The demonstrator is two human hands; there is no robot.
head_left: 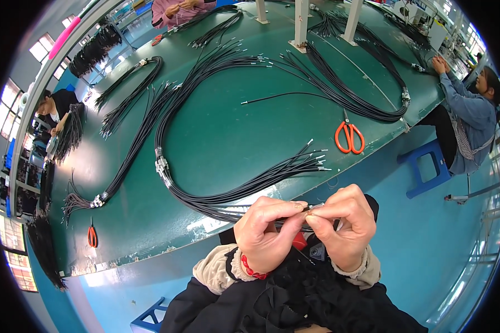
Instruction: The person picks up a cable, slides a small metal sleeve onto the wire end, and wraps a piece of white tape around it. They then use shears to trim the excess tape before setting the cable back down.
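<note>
Landmark: the big green worktop (228,139), everything below is placed off that.

Left hand (264,233): just off the near edge of the worktop, over the person's lap. Fingers pinched shut on a thin black wire (286,223), thumb and forefinger meeting at its end.

Right hand (344,225): right beside the left, knuckles nearly touching. Fingers also closed tight, on a small metal tip (312,207) at the end of that wire. Can't tell if the tip is fully seated, it's too small.

Wire: runs from between both hands back up onto the near edge of the worktop, where it joins the black cable bundle (244,186).

Bundle: loops across the middle of the worktop, tied with pale clips (161,165) on its left bend, loose ends with metal tips fanned out near the right front edge.

Scissors (349,137): orange handles, lying on the worktop's right side, well apart from the hands.

Pliers (92,236): red grips, far left front of the worktop.

Step, my guess: working a terminal on one wire end, mid-way through it.

Next move, also a guess: needs a steady pinch and a straight push or twist so the tip doesn't bend.

Others: people sitting around the far and right edges of the worktop, busy with their own cables.
</note>
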